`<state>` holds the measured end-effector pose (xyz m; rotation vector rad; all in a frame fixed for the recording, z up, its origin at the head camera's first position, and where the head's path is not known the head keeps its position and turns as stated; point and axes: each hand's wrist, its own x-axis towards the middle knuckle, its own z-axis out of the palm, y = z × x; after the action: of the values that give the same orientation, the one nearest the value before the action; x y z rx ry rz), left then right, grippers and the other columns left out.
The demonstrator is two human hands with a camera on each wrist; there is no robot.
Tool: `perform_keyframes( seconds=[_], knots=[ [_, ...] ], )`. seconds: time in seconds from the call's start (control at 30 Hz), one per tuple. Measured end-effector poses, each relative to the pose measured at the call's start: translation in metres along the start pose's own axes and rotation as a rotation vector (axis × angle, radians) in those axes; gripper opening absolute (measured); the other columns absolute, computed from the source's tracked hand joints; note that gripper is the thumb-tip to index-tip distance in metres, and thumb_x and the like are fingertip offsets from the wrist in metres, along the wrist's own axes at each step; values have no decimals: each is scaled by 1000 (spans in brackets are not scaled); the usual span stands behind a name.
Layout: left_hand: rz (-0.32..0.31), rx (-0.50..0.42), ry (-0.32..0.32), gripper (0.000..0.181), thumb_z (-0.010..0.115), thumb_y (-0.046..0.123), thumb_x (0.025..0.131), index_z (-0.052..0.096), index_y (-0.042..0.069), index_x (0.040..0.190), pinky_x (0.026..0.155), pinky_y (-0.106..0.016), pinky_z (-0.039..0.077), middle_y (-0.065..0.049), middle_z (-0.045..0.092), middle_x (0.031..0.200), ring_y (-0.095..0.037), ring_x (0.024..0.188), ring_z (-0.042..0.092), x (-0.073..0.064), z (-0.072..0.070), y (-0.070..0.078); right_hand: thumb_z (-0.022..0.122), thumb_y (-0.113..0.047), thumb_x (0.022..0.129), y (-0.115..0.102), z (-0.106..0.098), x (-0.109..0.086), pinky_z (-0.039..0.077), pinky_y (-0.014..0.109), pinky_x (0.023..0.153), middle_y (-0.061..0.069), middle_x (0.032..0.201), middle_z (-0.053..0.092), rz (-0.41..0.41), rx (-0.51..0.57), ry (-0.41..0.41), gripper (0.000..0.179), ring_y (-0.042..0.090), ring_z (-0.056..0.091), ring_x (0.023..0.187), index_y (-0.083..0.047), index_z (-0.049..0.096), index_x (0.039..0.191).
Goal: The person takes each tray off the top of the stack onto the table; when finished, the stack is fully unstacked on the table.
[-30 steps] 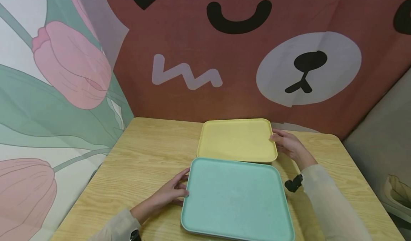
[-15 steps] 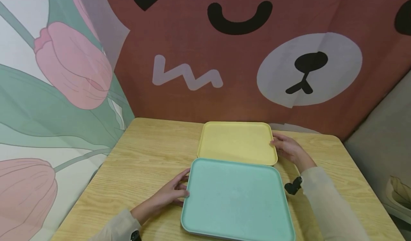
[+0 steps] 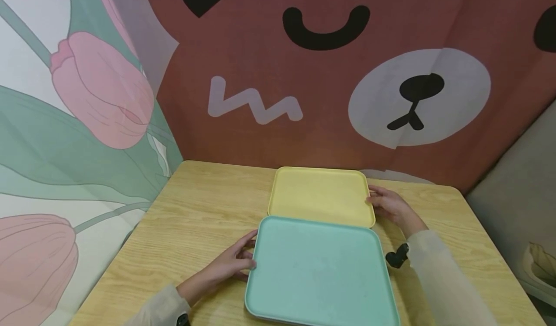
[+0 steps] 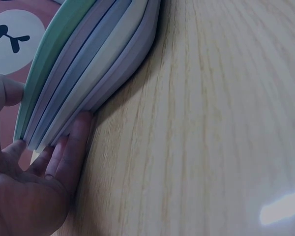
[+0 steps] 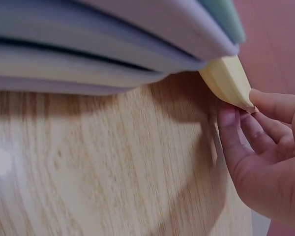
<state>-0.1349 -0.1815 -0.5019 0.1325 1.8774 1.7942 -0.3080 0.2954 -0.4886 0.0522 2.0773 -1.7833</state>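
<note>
A teal tray (image 3: 321,270) tops a stack of trays (image 4: 83,73) at the table's near side. Under it show lilac, blue-grey, cream and another lilac edge. My left hand (image 3: 226,263) grips the stack's left side, thumb on the teal rim and fingertips against the lower edges. Beyond the stack is a yellow tray (image 3: 321,195), its near edge overlapped by the teal one in the head view. My right hand (image 3: 393,207) pinches the yellow tray's right edge, thumb above and fingers below. In the right wrist view a shadow lies under its corner.
The light wooden table (image 3: 200,205) runs out on both sides of the trays. Behind it hangs a cloth (image 3: 243,137) with a bear's face, and a tulip-print cloth (image 3: 104,89) hangs at the left. A pale container (image 3: 540,268) stands low at the far right.
The yellow tray, in my right hand, has come slightly down and nearer, and its tilt has changed. The left hand and the stack hold still. The head view has shifted a little.
</note>
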Motion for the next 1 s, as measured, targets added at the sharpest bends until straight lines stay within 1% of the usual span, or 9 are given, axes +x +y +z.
perform_keyframes(
  seconds=[0.1, 0.17, 0.23, 0.33, 0.47, 0.53, 0.73, 0.87, 1.0],
  knots=[
    [1, -1, 0, 83, 64, 9, 91, 23, 23, 162, 78, -46, 61, -16, 35, 151, -25, 109, 55, 0, 0, 0, 55, -8, 103, 0, 0, -2, 57, 28, 87, 25, 151, 42, 7, -15, -5, 72, 1, 64, 96, -1, 12, 161],
    [5, -1, -2, 83, 64, 9, 91, 22, 23, 162, 78, -46, 61, -16, 35, 151, -25, 109, 55, 0, 0, 0, 55, -9, 103, -1, 0, -3, 57, 29, 90, 29, 157, 33, 21, -35, -4, 72, 2, 63, 100, -2, 13, 161],
    [7, 1, -5, 83, 64, 9, 91, 22, 23, 162, 78, -46, 61, -16, 35, 151, -25, 109, 55, -1, 0, -1, 55, -10, 103, -1, 0, -4, 56, 31, 93, 29, 159, 28, 37, -46, -4, 72, 4, 63, 103, -3, 14, 161],
    [11, 2, -8, 83, 64, 9, 92, 22, 23, 162, 78, -46, 61, -16, 34, 151, -25, 109, 54, -1, 0, -1, 55, -11, 104, 0, -1, -5, 56, 32, 95, 29, 161, 25, 55, -60, -5, 71, 6, 61, 107, -4, 15, 162],
    [9, 2, -9, 83, 64, 9, 92, 22, 23, 162, 78, -47, 61, -16, 34, 151, -25, 109, 54, -1, 0, -2, 53, -10, 104, 3, -2, -6, 56, 31, 95, 28, 163, 21, 52, -55, -28, 69, 6, 61, 109, -2, 14, 161],
    [10, -1, -11, 83, 64, 9, 92, 22, 23, 162, 78, -47, 61, -16, 34, 151, -24, 109, 54, -2, 0, -2, 51, -9, 105, 3, -3, -7, 55, 29, 94, 29, 163, 19, 35, -51, -53, 68, 5, 60, 110, 1, 12, 161],
    [4, -4, -6, 83, 64, 9, 91, 23, 23, 162, 78, -46, 61, -16, 35, 151, -24, 109, 55, -1, 1, -3, 48, -6, 105, 4, -6, -10, 55, 31, 96, 33, 162, 17, 5, -46, -90, 67, 8, 61, 111, 8, 10, 158],
    [-7, 8, 10, 84, 64, 9, 90, 23, 22, 162, 78, -46, 61, -16, 36, 151, -24, 109, 56, 0, 1, -2, 48, -5, 106, 1, -11, -15, 54, 37, 99, 35, 160, 20, 8, -33, -72, 66, 11, 63, 108, 9, 10, 158],
    [-10, 6, 16, 84, 64, 10, 90, 23, 23, 162, 78, -46, 61, -16, 35, 152, -25, 110, 56, 1, 1, 0, 49, -12, 107, -5, -15, -23, 53, 40, 102, 35, 157, 25, -4, -81, -54, 64, 14, 64, 110, 8, 14, 158]
  ],
)
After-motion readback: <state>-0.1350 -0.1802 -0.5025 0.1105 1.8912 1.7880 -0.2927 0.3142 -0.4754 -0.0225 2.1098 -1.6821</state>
